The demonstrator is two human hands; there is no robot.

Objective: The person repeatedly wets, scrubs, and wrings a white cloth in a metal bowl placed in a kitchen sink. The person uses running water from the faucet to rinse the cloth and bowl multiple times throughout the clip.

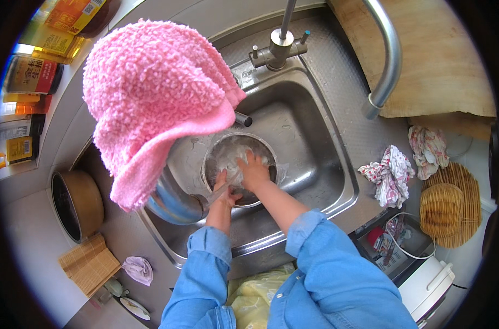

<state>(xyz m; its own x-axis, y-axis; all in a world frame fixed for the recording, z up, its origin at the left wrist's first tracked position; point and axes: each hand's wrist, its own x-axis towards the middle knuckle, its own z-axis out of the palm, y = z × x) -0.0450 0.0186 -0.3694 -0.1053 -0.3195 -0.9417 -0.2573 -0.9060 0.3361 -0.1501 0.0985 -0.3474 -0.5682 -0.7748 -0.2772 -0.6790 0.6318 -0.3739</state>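
Observation:
A round metal bowl (205,174) sits in the stainless steel sink (327,135), with water and whitish, blurred contents inside. My right hand (253,172) is over the bowl, palm down with fingers spread. On the bowl's near left side is my left hand (224,193), thumb and fingers apart and partly hidden by a stream of water crossing it. Whether either hand touches the contents is hard to tell. The stream comes from a curved metal spout (177,199) close to the camera. A fluffy pink cloth (159,90) hangs above the spout and hides part of the sink.
Behind the sink stands a metal mixer tap (279,49); another curved spout (391,57) rises before a wooden board (434,53). Crumpled cloths (391,177) and wicker pieces (440,209) lie right. Left are a cooking pot (82,205), a bamboo mat (89,263) and shelved bottles (33,74).

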